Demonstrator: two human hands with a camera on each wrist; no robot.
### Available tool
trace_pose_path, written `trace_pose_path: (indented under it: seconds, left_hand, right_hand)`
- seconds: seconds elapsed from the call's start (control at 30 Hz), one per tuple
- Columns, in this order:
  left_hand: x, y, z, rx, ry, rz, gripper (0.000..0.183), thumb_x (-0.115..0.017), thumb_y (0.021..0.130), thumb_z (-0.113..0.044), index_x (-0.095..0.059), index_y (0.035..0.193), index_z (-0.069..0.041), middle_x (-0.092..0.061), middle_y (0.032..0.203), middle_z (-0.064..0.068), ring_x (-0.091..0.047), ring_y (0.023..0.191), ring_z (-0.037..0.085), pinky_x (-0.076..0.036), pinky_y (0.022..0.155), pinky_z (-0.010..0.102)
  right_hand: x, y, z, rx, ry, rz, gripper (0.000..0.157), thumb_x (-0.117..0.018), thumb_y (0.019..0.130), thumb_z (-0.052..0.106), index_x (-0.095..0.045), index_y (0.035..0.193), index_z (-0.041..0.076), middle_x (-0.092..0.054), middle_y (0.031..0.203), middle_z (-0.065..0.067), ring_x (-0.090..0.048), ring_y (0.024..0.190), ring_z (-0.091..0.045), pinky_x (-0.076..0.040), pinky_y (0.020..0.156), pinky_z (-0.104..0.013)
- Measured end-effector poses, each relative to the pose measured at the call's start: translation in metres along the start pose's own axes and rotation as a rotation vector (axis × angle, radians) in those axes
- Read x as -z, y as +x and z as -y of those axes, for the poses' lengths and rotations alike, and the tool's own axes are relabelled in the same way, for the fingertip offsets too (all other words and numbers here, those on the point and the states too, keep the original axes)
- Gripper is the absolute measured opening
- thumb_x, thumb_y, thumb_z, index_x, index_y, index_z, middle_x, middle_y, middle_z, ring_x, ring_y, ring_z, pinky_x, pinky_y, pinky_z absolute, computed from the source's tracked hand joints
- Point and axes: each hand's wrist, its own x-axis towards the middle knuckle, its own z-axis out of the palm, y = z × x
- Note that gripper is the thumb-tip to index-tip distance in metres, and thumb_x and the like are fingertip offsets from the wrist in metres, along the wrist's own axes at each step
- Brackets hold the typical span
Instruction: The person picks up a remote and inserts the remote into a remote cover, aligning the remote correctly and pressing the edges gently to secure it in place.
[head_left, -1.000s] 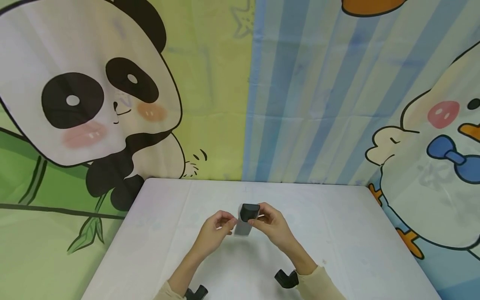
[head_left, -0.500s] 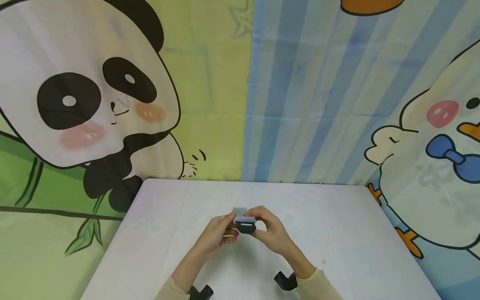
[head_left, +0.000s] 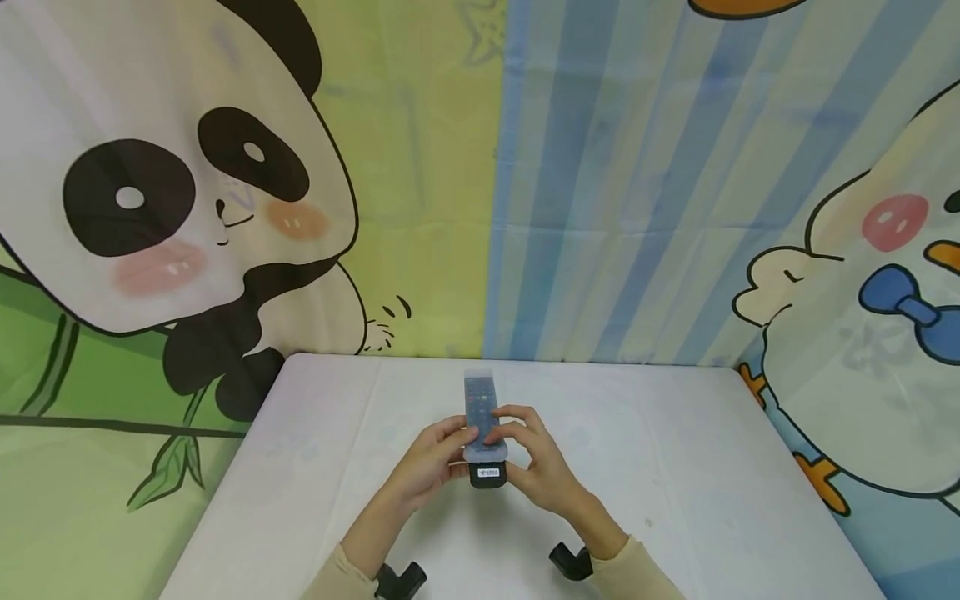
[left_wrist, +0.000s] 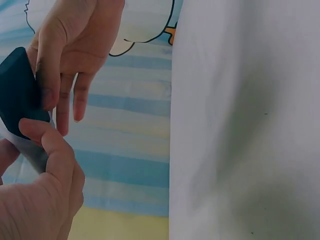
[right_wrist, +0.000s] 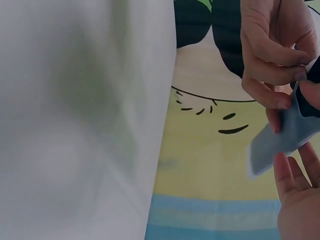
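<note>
A remote control (head_left: pixel 487 476) with a black end and a small white label sits in a translucent sleeve (head_left: pixel 478 385), held above the white table. Its buttons show dimly through the sleeve, while the black end sticks out toward me. My left hand (head_left: pixel 431 457) grips the sleeve's left side, thumb on top. From the right, my right hand (head_left: pixel 551 471) holds the remote near the sleeve's mouth, fingers on the upper face and thumb by the black end. In the left wrist view the remote's dark end (left_wrist: pixel 20 95) shows between both hands; the sleeve (right_wrist: pixel 275 142) appears in the right wrist view.
The white table (head_left: pixel 675 467) lies below, its far edge against a printed curtain (head_left: pixel 600 167) with a panda and a white bird. Black angled pieces (head_left: pixel 401 581) sit by both wrists, at the ends of beige sleeves.
The remote in its sleeve has turned from nearly upright to lying back, its black end now toward me. My left hand has moved in to grip it, and my right fingers have shifted onto the top.
</note>
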Motion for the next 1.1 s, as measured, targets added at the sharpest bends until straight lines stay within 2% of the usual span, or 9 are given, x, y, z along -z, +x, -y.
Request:
trace_pose_path:
  seconds: [0.17,0.33,0.47,0.6,0.7,0.8,0.93,1.1]
  left_hand:
    - [-0.001,-0.001,0.000,-0.050,0.112,-0.059,0.057,-0.067,0.098,-0.024,-0.046,0.144,0.003,-0.063,0.115,0.013,-0.063,0.095,0.020,-0.054,0.078,0.032]
    - [-0.004,-0.003,-0.001,-0.087,0.163,-0.081,0.053,-0.068,0.098,-0.024,-0.050,0.142,-0.001,-0.060,0.116,0.015,-0.065,0.098,0.023,-0.056,0.081,0.037]
    - [-0.005,-0.004,0.000,-0.114,0.198,-0.092,0.049,-0.067,0.099,-0.023,-0.052,0.142,-0.004,-0.058,0.116,0.015,-0.065,0.099,0.024,-0.056,0.081,0.038]
    - [-0.006,-0.006,0.002,-0.146,0.251,-0.100,0.047,-0.066,0.099,-0.025,-0.055,0.141,-0.008,-0.056,0.117,0.014,-0.065,0.100,0.024,-0.056,0.083,0.037]
    - [-0.008,-0.008,0.004,-0.160,0.290,-0.077,0.046,-0.065,0.100,-0.028,-0.055,0.141,-0.011,-0.055,0.120,0.013,-0.066,0.101,0.025,-0.056,0.084,0.037]
    - [-0.011,-0.010,0.007,-0.165,0.323,-0.033,0.045,-0.064,0.100,-0.029,-0.055,0.141,-0.014,-0.056,0.122,0.012,-0.066,0.100,0.025,-0.055,0.083,0.036]
    - [-0.013,-0.012,0.010,-0.184,0.351,0.017,0.043,-0.062,0.102,-0.026,-0.054,0.142,-0.013,-0.057,0.122,0.012,-0.065,0.101,0.026,-0.054,0.082,0.033]
    - [-0.013,-0.014,0.009,-0.186,0.373,0.030,0.047,-0.060,0.103,-0.028,-0.050,0.145,-0.010,-0.059,0.121,0.012,-0.063,0.103,0.026,-0.054,0.084,0.033]
  right_hand:
    - [0.001,-0.003,-0.004,-0.028,-0.049,-0.014,0.042,-0.072,0.083,-0.014,-0.065,0.110,0.018,-0.047,0.138,-0.015,-0.046,0.127,-0.032,-0.044,0.102,-0.040]
    - [0.002,-0.002,-0.006,0.003,-0.055,-0.034,0.041,-0.067,0.085,-0.018,-0.066,0.108,0.016,-0.051,0.133,-0.014,-0.050,0.124,-0.031,-0.044,0.102,-0.037]
    - [0.005,0.002,0.002,0.003,-0.037,-0.075,0.038,-0.058,0.085,-0.025,-0.064,0.108,0.005,-0.057,0.123,-0.017,-0.056,0.114,-0.032,-0.051,0.093,-0.035]
    - [0.010,0.012,0.020,-0.081,0.015,-0.147,0.020,-0.060,0.090,-0.018,-0.059,0.108,-0.008,-0.061,0.108,-0.022,-0.061,0.100,-0.035,-0.055,0.079,-0.037]
    - [0.015,0.019,0.031,-0.171,0.027,-0.175,0.011,-0.063,0.094,-0.009,-0.058,0.103,-0.008,-0.063,0.098,-0.018,-0.062,0.091,-0.029,-0.054,0.074,-0.039]
    - [0.018,0.022,0.034,-0.217,0.030,-0.180,0.006,-0.063,0.095,-0.006,-0.057,0.096,-0.002,-0.062,0.089,-0.011,-0.060,0.080,-0.020,-0.052,0.069,-0.035]
    - [0.018,0.024,0.035,-0.205,0.059,-0.187,0.015,-0.061,0.096,-0.007,-0.054,0.087,0.003,-0.055,0.076,-0.002,-0.052,0.066,-0.011,-0.047,0.058,-0.028]
    - [0.020,0.025,0.035,-0.170,0.099,-0.159,0.019,-0.058,0.096,-0.011,-0.053,0.084,0.003,-0.052,0.068,-0.006,-0.048,0.060,-0.007,-0.045,0.051,-0.026]
